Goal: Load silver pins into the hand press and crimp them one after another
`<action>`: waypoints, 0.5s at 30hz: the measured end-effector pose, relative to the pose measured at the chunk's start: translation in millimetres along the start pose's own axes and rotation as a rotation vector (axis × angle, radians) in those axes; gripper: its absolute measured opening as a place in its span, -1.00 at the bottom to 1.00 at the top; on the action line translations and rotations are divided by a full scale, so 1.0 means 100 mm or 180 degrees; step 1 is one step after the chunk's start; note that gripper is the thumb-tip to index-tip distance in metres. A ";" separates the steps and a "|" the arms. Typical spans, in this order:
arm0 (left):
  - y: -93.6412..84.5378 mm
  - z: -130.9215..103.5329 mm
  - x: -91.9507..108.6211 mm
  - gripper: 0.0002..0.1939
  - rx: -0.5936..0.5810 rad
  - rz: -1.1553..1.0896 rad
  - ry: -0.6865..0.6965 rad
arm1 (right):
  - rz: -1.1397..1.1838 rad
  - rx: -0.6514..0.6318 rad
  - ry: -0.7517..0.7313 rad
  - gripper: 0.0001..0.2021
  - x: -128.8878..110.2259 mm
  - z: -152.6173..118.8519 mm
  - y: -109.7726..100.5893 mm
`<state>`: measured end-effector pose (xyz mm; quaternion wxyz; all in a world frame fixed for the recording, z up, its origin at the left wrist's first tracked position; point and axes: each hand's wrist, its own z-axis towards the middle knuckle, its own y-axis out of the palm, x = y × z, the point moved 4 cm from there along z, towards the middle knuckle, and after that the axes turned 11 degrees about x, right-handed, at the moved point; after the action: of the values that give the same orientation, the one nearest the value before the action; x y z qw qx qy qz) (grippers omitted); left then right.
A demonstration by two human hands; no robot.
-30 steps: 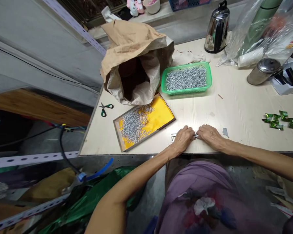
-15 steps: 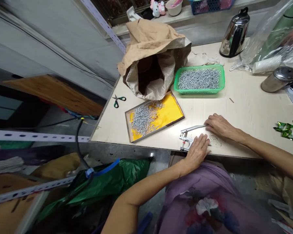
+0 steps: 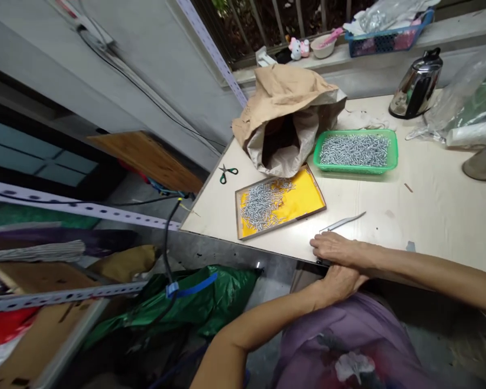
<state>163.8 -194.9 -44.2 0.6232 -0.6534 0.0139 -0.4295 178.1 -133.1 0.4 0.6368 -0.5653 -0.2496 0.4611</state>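
My left grip (image 3: 342, 282) is at the near bench (image 3: 433, 213) edge, right of the yellow-lined tray (image 3: 308, 190), with my right grip (image 3: 335, 249) overlapping it. Honestly can't tell if either's clenched, too much is covered. The metal lever tool (image 3: 343, 222) pokes out past my right grip, just right of the tray. Behind-right of the tray: green basket (image 3: 356, 169). Farther back: kettle (image 3: 417, 84).

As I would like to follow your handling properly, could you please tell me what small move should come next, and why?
I would probably raise the right hand slightly to check the metal tool: that hand covers its near end, only the long handle shows clearly, and the left hand sits close by, at the near edge of the table.
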 end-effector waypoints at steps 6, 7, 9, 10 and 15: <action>-0.03 -0.03 0.07 -0.60 -0.0313 0.0349 0.0396 | 0.0122 0.0313 -0.0072 -0.69 0.11 0.02 -0.17; -0.10 -0.06 0.09 -0.62 -0.0227 0.0312 0.0672 | 0.0134 0.0379 -0.0047 -0.71 0.15 0.03 -0.25; -0.33 -0.11 0.06 -0.70 0.0104 0.0240 0.1199 | 0.0148 0.0546 0.0049 -0.76 0.30 0.08 -0.44; -0.49 -0.12 -0.02 -0.73 0.0320 0.0287 0.1295 | 0.0161 0.0716 0.0179 -0.76 0.42 0.10 -0.57; -1.47 0.05 -1.07 -0.78 0.1465 0.1567 -0.0887 | -0.0056 0.2070 0.1403 -0.73 1.24 0.12 -1.35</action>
<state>23.6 -98.7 19.4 0.8346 -0.5254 -0.0113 -0.1653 265.5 -10.5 106.5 0.8249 -0.4174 0.0474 0.3781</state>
